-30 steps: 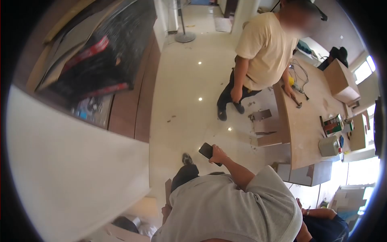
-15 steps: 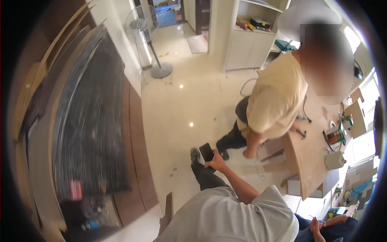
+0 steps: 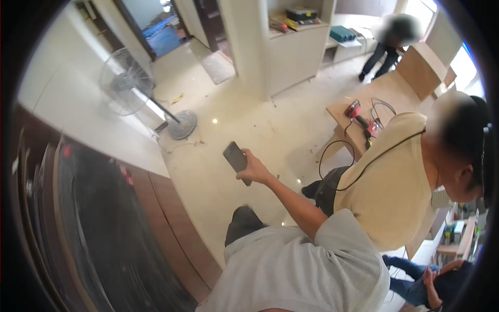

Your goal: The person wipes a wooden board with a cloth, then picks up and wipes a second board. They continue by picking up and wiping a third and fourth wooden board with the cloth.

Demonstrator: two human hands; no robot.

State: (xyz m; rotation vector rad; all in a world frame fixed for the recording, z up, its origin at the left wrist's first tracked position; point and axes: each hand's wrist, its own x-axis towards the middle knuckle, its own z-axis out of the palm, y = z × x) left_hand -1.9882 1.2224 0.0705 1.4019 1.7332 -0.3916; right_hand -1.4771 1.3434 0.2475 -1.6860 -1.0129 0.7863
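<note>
My right hand (image 3: 254,169) is wrapped round a dark smartphone (image 3: 236,157), held out in front of my grey shirt over the tiled floor. The phone is tilted and its dark face shows no picture that I can make out. My left hand is out of view. Close on my right stands a person in a cream shirt (image 3: 387,182), with a black cable running across their back. Beyond that person, a red and black power drill (image 3: 354,110) lies at the edge of a wooden workbench (image 3: 382,88).
A standing fan (image 3: 182,125) is ahead on the left. Dark wrapped panels (image 3: 112,223) lean along the left side. Cabinets with a toolbox (image 3: 301,14) stand at the back. Another person (image 3: 382,54) is beyond the bench, and a seated person (image 3: 429,281) is at lower right.
My view has swung right and moved forward. The phone stays in my right hand. My left hand, earlier beside a wooden strip, has left the view. The cream-shirted person is now nearer.
</note>
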